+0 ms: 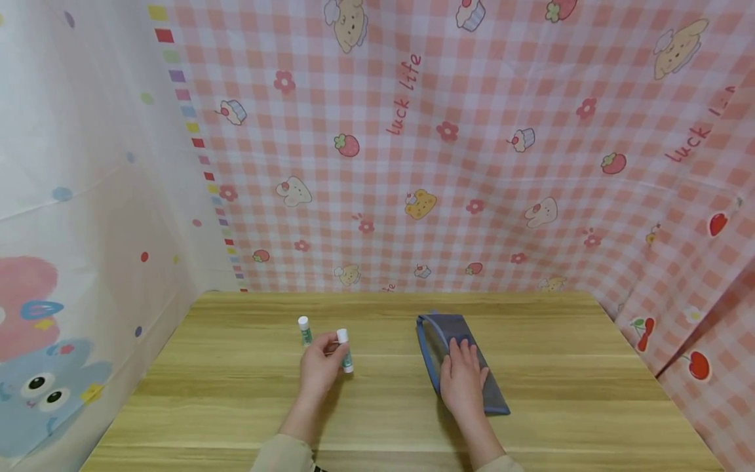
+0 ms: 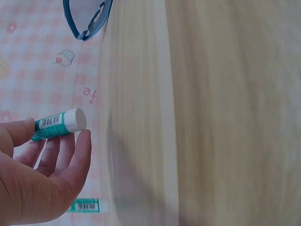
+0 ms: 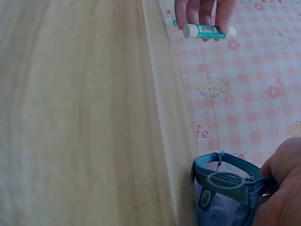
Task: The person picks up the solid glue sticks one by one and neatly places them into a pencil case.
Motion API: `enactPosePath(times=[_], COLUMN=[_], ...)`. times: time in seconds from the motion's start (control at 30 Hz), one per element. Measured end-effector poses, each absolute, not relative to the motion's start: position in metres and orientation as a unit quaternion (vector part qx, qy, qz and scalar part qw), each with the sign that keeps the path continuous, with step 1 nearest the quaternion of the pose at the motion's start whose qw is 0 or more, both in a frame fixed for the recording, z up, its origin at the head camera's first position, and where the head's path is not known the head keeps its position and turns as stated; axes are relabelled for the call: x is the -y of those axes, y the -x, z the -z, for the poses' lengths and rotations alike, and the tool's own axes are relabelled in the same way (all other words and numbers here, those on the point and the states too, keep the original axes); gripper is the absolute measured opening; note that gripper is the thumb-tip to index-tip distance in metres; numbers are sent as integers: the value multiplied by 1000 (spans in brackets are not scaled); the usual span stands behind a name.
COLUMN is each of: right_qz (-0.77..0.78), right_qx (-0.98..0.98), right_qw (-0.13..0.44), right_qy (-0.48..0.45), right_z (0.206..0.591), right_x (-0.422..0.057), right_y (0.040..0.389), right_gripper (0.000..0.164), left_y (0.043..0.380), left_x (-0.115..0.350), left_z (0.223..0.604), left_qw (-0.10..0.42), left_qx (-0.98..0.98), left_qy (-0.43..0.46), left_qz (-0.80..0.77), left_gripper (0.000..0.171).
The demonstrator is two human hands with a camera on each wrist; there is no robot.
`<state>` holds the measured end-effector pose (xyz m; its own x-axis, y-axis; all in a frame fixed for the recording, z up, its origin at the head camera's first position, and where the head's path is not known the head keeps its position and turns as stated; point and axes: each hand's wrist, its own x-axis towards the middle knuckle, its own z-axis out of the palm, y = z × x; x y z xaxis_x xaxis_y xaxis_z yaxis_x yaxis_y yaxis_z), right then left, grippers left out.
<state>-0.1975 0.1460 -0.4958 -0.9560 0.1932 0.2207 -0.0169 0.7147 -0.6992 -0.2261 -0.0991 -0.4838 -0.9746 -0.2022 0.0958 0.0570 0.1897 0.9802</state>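
Note:
My left hand [image 1: 321, 367] pinches a glue stick [image 1: 347, 354] with a white cap and a green label between thumb and fingers, tilted above the table. Just behind that hand stands a second glue stick [image 1: 305, 332], upright on the wood; the left wrist view shows part of its label beneath the fingers. To the right, my right hand [image 1: 463, 377] lies over a blue-grey mesh zipper pouch [image 1: 492, 390], fingers extended across its upper side and thumb at the zipped edge. Facing left, the pouch's mouth [image 3: 230, 165] gapes, with a zipper pull and a small tag at its rim.
The wood-grain table [image 1: 383, 419] carries all these things. A pink checked cloth [image 1: 383, 164] with cartoon prints hangs behind its back edge. Another printed curtain [image 1: 88, 196] hangs on the left side.

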Motion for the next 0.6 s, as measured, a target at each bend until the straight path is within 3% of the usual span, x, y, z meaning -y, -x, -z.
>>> enactPosePath(times=[0.6], right_qz=[-376], right_qx=[916], right_qw=[130], right_qy=[50], right_z=[494], right_x=[-146], right_y=[197], right_gripper=[43], left_y=[225], left_x=[69], left_z=[489], left_qw=[55], left_qx=[750], left_qy=[-26], left_qz=[658], left_gripper=[26])
